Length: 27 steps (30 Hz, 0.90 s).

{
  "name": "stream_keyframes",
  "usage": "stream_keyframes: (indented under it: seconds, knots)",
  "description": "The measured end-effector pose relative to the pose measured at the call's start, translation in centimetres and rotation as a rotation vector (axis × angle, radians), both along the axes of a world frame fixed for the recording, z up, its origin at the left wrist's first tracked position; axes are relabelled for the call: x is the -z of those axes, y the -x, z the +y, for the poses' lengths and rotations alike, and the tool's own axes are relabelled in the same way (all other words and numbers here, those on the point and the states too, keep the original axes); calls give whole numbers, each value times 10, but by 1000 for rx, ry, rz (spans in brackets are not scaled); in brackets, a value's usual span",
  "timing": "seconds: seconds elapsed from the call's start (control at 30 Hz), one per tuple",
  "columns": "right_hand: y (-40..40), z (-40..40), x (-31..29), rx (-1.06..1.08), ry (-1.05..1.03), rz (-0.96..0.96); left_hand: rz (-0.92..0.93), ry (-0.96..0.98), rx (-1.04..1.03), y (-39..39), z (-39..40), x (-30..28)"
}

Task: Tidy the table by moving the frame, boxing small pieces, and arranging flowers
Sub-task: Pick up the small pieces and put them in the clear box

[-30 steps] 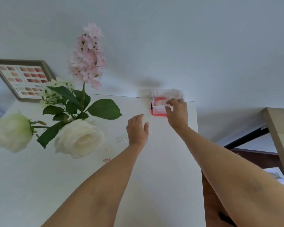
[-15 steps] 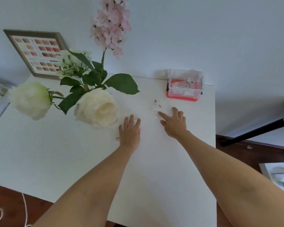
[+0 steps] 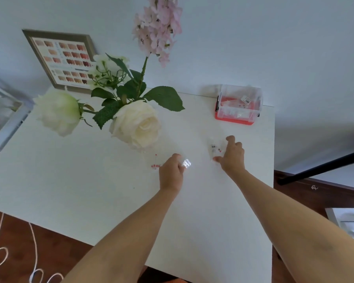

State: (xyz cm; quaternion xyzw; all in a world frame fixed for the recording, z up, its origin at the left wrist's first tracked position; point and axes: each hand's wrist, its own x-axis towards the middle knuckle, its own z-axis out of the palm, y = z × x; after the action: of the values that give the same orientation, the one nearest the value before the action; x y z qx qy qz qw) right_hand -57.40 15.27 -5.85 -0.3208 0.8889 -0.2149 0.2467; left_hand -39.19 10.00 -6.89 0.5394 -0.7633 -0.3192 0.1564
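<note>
Now left hand (image 3: 170, 173) and right hand (image 3: 232, 155) each pinch 1 clear packet.

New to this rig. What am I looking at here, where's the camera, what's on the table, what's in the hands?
No robot: a person works with bare hands. The one camera sits on the person's head and looks forward and down. On the white table are flowers, a frame leaning on the wall, and a clear box with a red base at the back right. Small red pieces lie loose by the left hand, which pinches a small clear packet. The right hand closes on another clear packet with small pieces in it.
</note>
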Motion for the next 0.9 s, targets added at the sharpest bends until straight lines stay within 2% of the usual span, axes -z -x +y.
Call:
stream_keyframes:
  seconds: [0.13, 0.3, 0.47, 0.63, 0.73, 0.9]
  knots:
    - [5, -1, -2, 75, -156, -14, 176, -25, -347, -13, -4, -5]
    - [4, 0, -2, 89, -283, 2, 43, -156, -558, -27, -22, -7]
    - [6, 3, 0, 112, -328, -32, -285, -258, -609, -28, -26, -7]
    - [9, 11, 1, 97, -267, -5, -232, -343, -615, -25, -31, -4]
    - [14, 18, -2, 102, -237, -52, -251, -349, -563, -21, -31, -4]
    - [32, 28, -12, 54, -129, -100, -224, -187, -495, -3, -16, -6]
